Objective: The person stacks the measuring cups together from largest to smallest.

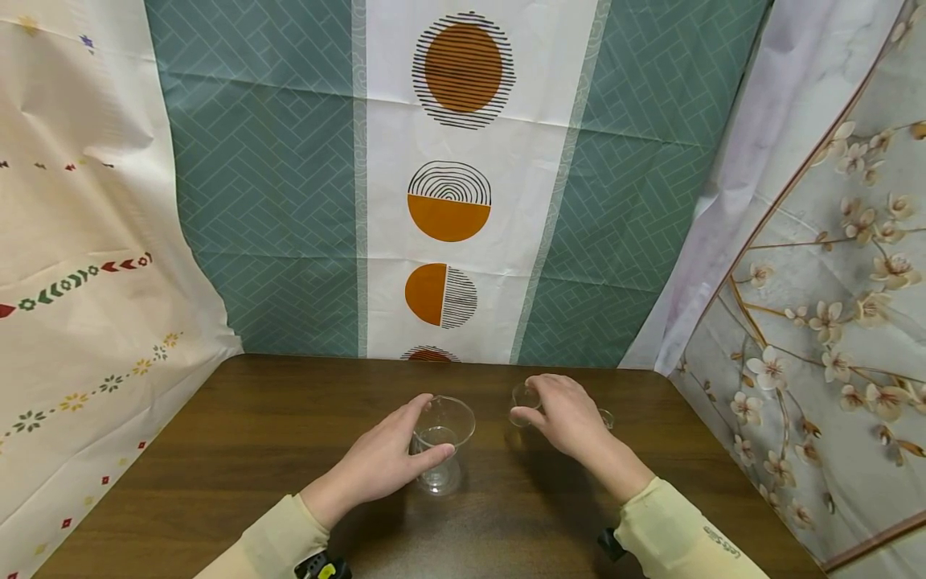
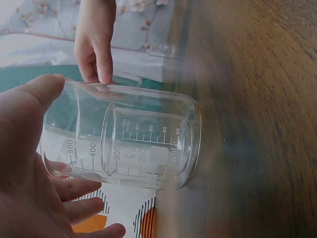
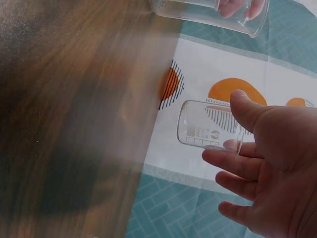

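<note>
In the head view, my left hand [image 1: 379,462] holds a large clear glass beaker [image 2: 89,136] near its rim, thumb on one side and fingers on the other. A smaller graduated beaker [image 2: 148,136] sits inside it, near the bottom. Whether the large beaker touches the table, I cannot tell. To the right, my right hand [image 1: 567,414] holds a small 50 ml beaker [image 3: 208,126] between thumb and fingers, raised off the table. Its last fingers [image 3: 237,210] are spread apart from the glass. The two beakers are apart, side by side.
Another clear glass rim [image 1: 606,418] shows beyond my right wrist, mostly hidden by it. All this is on or above a dark brown wooden table [image 1: 289,410]. Patterned curtains [image 1: 268,201] hang behind its far edge and at both sides.
</note>
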The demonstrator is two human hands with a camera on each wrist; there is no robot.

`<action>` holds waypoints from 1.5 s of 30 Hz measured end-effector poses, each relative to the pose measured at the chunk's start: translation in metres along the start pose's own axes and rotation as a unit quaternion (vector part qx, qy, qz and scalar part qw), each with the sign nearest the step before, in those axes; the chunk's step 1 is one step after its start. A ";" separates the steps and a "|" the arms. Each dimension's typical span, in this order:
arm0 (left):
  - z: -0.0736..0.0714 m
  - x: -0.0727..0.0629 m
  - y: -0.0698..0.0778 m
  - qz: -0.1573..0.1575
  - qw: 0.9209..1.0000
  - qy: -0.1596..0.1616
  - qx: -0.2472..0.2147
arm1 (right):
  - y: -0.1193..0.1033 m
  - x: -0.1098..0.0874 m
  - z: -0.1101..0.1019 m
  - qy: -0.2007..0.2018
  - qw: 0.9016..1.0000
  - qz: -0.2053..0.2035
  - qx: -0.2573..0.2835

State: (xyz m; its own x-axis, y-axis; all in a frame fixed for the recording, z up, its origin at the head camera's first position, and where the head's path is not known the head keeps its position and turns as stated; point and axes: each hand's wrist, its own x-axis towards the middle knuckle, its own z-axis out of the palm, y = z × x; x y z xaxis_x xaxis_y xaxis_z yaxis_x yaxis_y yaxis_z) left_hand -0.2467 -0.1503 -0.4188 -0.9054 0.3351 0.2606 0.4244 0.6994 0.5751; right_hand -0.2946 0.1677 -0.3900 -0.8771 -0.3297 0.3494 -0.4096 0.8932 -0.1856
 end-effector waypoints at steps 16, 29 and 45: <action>0.001 0.000 -0.001 -0.006 1.000 -0.003 -0.001 | -0.005 -0.003 -0.007 -0.001 1.000 -0.011 0.000; -0.001 0.000 0.001 -0.003 1.000 -0.002 -0.009 | -0.011 -0.004 -0.012 0.005 1.000 -0.018 -0.002; 0.001 0.000 0.000 -0.002 1.000 -0.003 -0.009 | -0.016 -0.006 -0.017 0.007 1.000 -0.014 0.002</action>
State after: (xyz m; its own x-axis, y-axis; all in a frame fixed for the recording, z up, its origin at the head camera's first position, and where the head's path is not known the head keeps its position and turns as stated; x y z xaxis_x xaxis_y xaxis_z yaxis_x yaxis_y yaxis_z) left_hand -0.2471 -0.1503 -0.4194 -0.9068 0.3363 0.2542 0.4209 0.6888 0.5902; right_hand -0.2782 0.1608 -0.3739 -0.8611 -0.3506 0.3683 -0.4355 0.8823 -0.1785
